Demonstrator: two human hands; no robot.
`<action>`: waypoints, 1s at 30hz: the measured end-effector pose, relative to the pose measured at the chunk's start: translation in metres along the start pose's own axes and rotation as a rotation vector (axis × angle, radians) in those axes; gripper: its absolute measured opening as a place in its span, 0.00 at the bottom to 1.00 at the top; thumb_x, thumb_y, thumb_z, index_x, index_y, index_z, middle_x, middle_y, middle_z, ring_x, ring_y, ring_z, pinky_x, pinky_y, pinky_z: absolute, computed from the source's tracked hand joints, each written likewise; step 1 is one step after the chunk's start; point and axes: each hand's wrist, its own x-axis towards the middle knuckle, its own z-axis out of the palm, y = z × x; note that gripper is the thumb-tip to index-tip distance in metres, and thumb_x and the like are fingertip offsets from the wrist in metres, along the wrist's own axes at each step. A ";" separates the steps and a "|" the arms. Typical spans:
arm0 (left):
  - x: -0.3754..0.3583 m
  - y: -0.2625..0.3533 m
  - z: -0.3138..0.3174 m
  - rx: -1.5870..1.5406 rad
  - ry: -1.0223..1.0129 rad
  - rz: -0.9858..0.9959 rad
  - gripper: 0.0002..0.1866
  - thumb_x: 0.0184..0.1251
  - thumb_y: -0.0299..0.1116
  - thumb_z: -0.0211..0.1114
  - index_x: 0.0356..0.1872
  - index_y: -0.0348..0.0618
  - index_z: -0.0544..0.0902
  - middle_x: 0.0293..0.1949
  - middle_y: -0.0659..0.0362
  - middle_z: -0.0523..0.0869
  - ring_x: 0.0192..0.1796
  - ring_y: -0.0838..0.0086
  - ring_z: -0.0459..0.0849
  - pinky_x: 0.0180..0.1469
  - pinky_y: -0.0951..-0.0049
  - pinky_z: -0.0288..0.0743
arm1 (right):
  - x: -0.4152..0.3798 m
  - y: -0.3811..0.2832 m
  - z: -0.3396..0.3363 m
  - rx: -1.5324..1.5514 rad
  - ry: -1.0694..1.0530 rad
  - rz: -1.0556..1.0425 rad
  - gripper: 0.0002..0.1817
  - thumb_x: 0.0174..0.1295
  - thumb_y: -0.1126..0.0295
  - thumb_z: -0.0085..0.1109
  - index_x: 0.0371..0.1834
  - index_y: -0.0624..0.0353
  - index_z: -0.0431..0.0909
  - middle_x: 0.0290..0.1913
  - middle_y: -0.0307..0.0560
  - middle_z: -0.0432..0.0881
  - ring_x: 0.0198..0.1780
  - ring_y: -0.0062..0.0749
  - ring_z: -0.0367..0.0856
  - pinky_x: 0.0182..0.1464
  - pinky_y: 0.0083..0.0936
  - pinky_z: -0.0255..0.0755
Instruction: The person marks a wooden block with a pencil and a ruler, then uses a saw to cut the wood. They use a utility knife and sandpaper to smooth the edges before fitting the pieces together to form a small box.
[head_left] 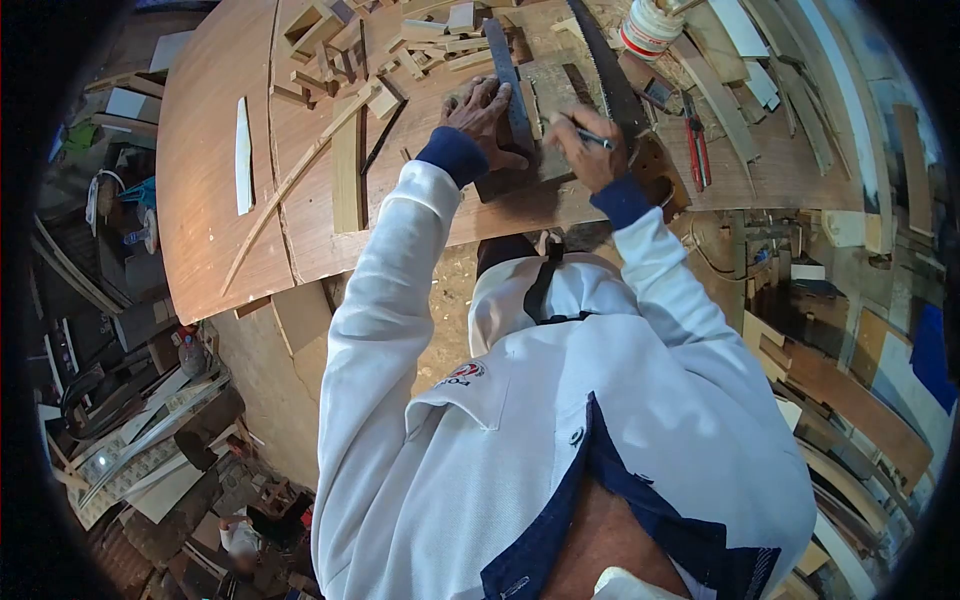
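Observation:
My left hand [484, 118] presses down beside a flat metal ruler [509, 82], fingers bent against its edge and thumb stretched out near its lower end. The ruler lies across a dark wooden board [548, 88] on the workbench. Just to the right, my right hand [590, 148] is closed around a slim pen [596, 139], held above the board; its tip is hidden by the fingers. A thin light wood strip [533, 108] lies between the two hands.
A handsaw [606, 66] lies right of the board, near red-handled pliers [695, 150] and a white tub [650, 28]. Small wood offcuts [430, 45], a long strip [300, 178] and a plank [348, 175] cover the left. A person [240, 540] is far off, lower left.

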 end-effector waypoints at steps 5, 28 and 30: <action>0.000 0.002 -0.003 0.019 0.005 0.002 0.63 0.33 0.66 0.74 0.72 0.46 0.56 0.73 0.51 0.53 0.76 0.55 0.47 0.71 0.41 0.46 | 0.038 0.024 0.008 -0.069 0.097 -0.156 0.16 0.64 0.58 0.52 0.36 0.61 0.82 0.34 0.56 0.84 0.32 0.41 0.82 0.36 0.33 0.76; 0.000 0.003 -0.001 0.007 -0.007 -0.014 0.64 0.33 0.66 0.74 0.73 0.47 0.55 0.73 0.52 0.53 0.76 0.56 0.47 0.71 0.41 0.47 | 0.018 0.020 0.022 -0.281 0.147 -0.296 0.17 0.65 0.61 0.53 0.25 0.60 0.81 0.25 0.54 0.82 0.25 0.47 0.80 0.30 0.34 0.73; 0.000 0.004 0.000 0.012 -0.006 -0.015 0.64 0.32 0.66 0.75 0.73 0.47 0.55 0.73 0.52 0.53 0.76 0.56 0.47 0.71 0.41 0.47 | -0.005 0.016 0.015 -0.252 0.070 -0.114 0.13 0.64 0.62 0.55 0.33 0.61 0.82 0.29 0.55 0.83 0.31 0.49 0.82 0.36 0.35 0.75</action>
